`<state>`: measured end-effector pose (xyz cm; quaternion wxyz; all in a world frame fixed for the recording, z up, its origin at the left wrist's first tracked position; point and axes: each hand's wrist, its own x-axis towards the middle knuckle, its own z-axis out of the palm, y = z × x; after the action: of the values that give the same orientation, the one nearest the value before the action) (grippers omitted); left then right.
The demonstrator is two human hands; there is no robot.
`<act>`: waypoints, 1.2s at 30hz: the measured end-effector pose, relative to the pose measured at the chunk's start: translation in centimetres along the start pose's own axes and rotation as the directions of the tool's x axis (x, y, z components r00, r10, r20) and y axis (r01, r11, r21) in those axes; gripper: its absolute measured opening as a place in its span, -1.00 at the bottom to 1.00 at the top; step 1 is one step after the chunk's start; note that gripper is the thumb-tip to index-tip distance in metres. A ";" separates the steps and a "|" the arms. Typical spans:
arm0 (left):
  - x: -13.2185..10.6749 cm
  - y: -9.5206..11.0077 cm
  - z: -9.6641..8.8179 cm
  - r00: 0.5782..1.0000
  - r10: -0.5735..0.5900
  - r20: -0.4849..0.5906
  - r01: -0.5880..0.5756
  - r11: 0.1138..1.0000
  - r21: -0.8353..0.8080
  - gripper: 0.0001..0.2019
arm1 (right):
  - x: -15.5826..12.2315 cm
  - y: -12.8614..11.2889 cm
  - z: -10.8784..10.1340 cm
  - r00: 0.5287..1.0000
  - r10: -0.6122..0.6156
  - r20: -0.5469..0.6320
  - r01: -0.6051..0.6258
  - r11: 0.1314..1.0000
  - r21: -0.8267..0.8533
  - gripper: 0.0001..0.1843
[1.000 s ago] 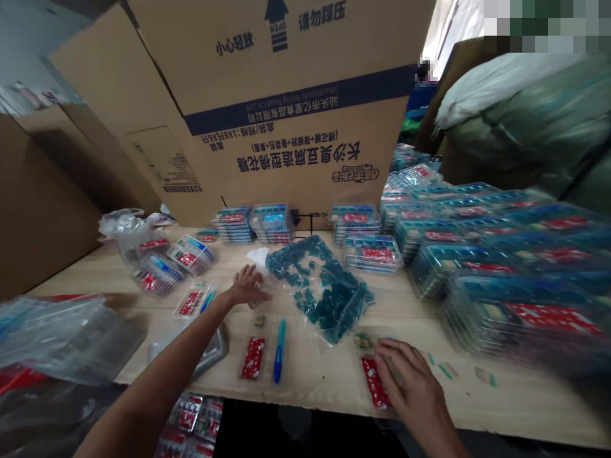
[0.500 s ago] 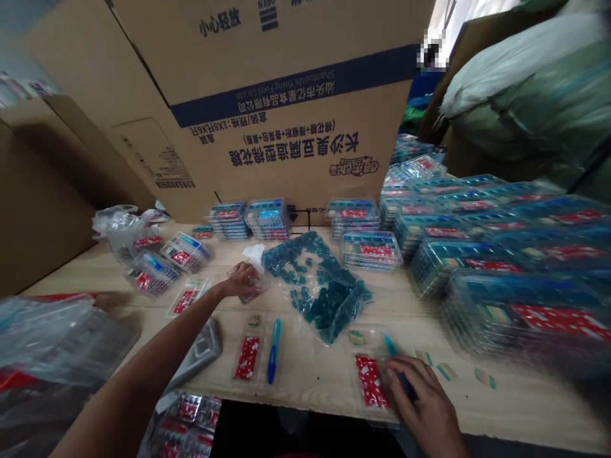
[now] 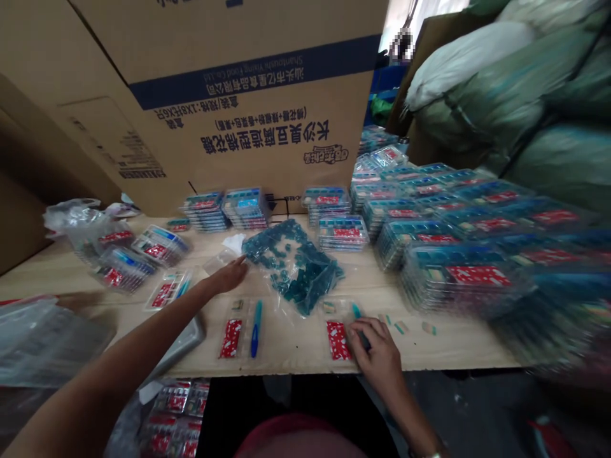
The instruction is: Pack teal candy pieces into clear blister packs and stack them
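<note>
My left hand [image 3: 233, 274] reaches to the left edge of a clear bag of small teal pieces [image 3: 298, 267], its fingers stretched towards it. Beside that hand lies a clear plastic piece [image 3: 217, 261], next to a crumpled white scrap [image 3: 233, 243]. My right hand [image 3: 379, 350] is closed over a teal and dark blue pen [image 3: 356, 311] at the right clear tray, and its fingers hide most of the pen. That tray also holds a red patterned packet [image 3: 338, 340] and a small striped piece [image 3: 329, 308]. Another filled tray, with a blue pen [image 3: 256, 329] and a red packet [image 3: 231, 338], lies to the left.
Stacks of filled clear packs [image 3: 458, 277] cover the right side. More stacks [image 3: 245, 207] stand against a large cardboard box [image 3: 258, 140]. Loose striped pieces [image 3: 401, 327] lie right of my right hand. A grey object [image 3: 181, 343] sits under my left forearm.
The view has swung to the right. My left hand has left the clear plastic piece and moved to the bag's edge. The right hand stays at the pen and tray.
</note>
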<state>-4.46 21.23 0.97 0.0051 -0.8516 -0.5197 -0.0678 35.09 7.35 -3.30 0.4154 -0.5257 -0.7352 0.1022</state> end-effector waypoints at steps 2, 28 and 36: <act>0.2 0.0 -1.0 0.999 -0.027 -0.042 0.028 0.999 0.017 -0.91 | 0.0 0.0 0.0 1.000 0.008 0.006 -0.008 1.000 0.004 -0.81; -4.5 22.8 -4.9 0.885 -0.441 0.150 0.142 -0.052 -0.988 -0.59 | 3.6 -8.0 -1.9 0.873 0.237 0.426 -0.487 0.420 0.765 -0.55; -5.2 23.2 -4.5 0.768 -0.533 0.357 0.187 -0.346 -0.919 -0.53 | 2.2 -5.2 -3.6 0.913 0.284 0.292 -0.406 0.568 0.716 -0.58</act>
<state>13.22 5.61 6.26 -0.6024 -0.3062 -0.5128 -0.5295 33.86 6.03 3.12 0.5153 -0.4252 -0.5329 0.5193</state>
